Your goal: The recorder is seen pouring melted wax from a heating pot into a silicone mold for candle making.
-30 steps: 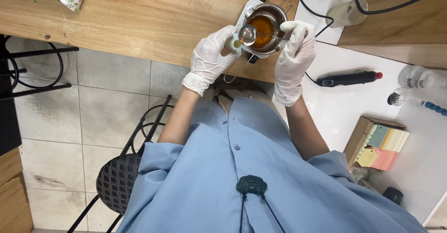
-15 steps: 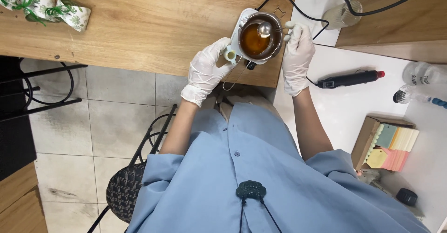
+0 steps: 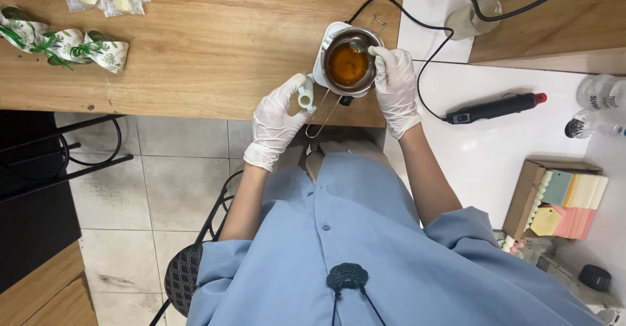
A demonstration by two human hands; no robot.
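Upper centre, the right hand grips a spoon in the metal pot of sloshing amber liquid; the left hand pinches a small, light, pale mould, best held by its sides.

Both hands wear white gloves — the left hand holds a pale blue-green small mould. Amber liquid fills the silver pot; the wooden table is warm brown, the ribbon white with green leaves.
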